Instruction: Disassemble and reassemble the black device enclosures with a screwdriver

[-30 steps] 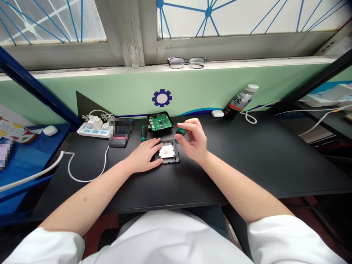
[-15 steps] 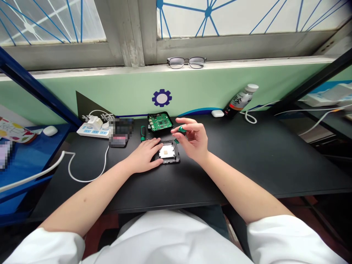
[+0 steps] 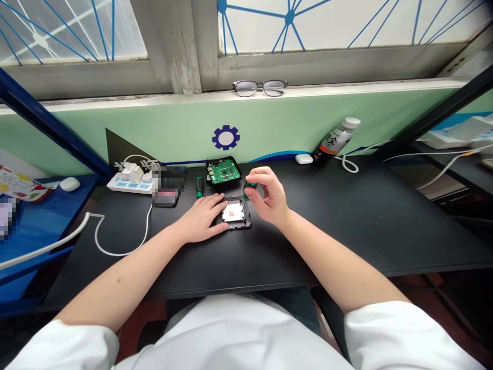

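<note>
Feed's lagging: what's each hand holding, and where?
Right hand pinches the green screwdriver by its handle; left hand rests flat on the black case, gripping nothing.

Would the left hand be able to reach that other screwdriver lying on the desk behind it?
Probably yes. The left hand lies flat on the small black case, and the spare screwdriver lies just beyond its fingertips on the desk, with nothing between them.

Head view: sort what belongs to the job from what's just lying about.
Job: case under left grip; screwdriver in right grip; board behind, probably.
Lying about: spare screwdriver, power strip, glasses, bottle, earbud case, mouse.
</note>
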The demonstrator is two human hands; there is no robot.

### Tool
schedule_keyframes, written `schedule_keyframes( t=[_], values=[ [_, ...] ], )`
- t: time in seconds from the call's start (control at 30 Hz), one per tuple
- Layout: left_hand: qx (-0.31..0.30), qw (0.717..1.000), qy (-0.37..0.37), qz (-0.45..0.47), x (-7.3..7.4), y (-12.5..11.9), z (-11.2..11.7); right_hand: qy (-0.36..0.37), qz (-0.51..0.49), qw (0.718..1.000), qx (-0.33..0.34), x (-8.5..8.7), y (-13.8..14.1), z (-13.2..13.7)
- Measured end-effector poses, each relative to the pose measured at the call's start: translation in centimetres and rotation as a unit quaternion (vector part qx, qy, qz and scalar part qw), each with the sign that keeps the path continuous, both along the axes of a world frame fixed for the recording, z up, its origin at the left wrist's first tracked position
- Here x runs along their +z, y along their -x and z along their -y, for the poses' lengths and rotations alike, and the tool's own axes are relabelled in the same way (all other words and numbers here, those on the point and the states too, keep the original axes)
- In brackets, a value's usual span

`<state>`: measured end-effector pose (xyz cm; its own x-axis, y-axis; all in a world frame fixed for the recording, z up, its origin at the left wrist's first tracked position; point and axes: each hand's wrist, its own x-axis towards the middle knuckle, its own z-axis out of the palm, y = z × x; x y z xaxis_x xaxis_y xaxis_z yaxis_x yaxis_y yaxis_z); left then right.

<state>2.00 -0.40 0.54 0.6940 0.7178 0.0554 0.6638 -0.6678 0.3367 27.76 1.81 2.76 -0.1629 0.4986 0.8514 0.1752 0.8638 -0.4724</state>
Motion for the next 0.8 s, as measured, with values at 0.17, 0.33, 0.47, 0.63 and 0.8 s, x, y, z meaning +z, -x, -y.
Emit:
schedule_keyframes(
  t=[0.17, 0.33, 0.47, 0.63, 0.8],
  values=[
    [0.007, 1.0, -0.002, 0.023, -0.2, 0.0, -0.1, 0.013, 0.008, 1.0, -0.027, -0.5, 0.0, -0.5],
    [0.012, 0.999, -0.009, 0.046, -0.3, 0.0, -0.1, 0.108, -0.057, 0.983, -0.139, -1.7, -1.6, -2.5],
    [-0.001, 0.997, -0.018, 0.073, -0.2, 0.1, 0.1, 0.232, -0.043, 0.94, -0.246, -2.8, -4.3, -5.5],
    [-0.048, 0.993, -0.048, 0.093, -0.1, 0.1, 0.5, 0.33, 0.149, 0.88, -0.308, -4.3, -6.9, -7.9],
    [-0.086, 0.984, -0.082, 0.135, -0.3, 0.1, 0.3, 0.317, 0.232, 0.864, -0.315, -5.1, -7.1, -8.2]
  ],
)
